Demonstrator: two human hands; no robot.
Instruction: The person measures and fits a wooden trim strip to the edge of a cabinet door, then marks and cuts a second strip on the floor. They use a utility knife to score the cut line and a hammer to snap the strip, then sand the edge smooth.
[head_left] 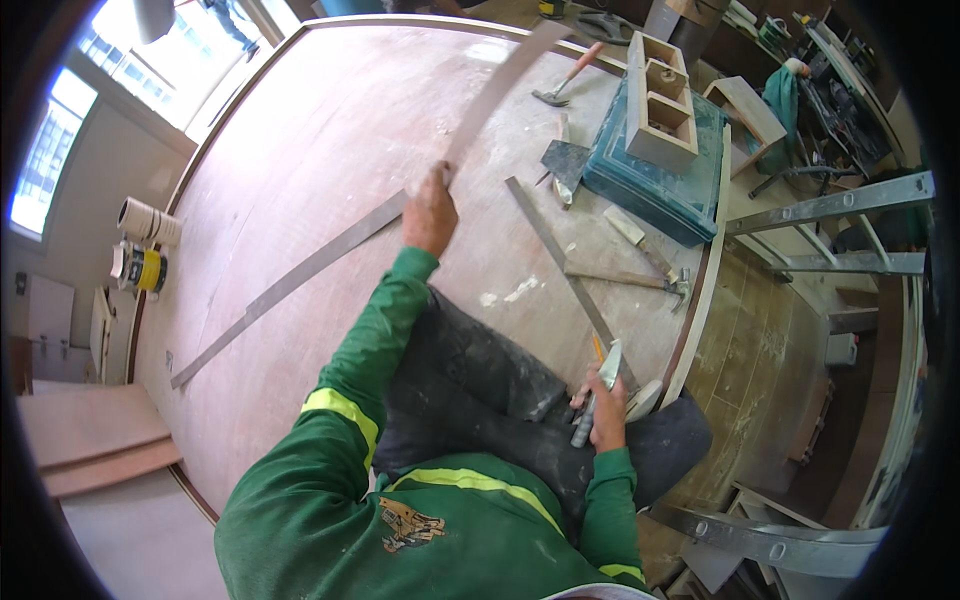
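My left hand (430, 212) is closed around the lower end of a long thin grey-brown strip (495, 95), which slants up and away over the panel. Just below that hand begins another long strip (320, 258), lying flat and running to the near left. Over my right thigh, my right hand (605, 412) grips a knife (612, 366) with a pale blade and grey handle, pointing up. A yellow-orange pencil (598, 347) sticks up beside the blade; whether the same fingers hold it is unclear. A third strip (555, 245) ends near this hand.
I sit on a broad pale wooden panel (330, 120) with a raised rim. At right lie a hammer (625, 274), a brush-like tool (630, 232) and a dark scraper (565, 162). A teal case (660, 185) carries a wooden box (665, 105). Another hammer (570, 78) lies beyond; a ladder (830, 205) stands right.
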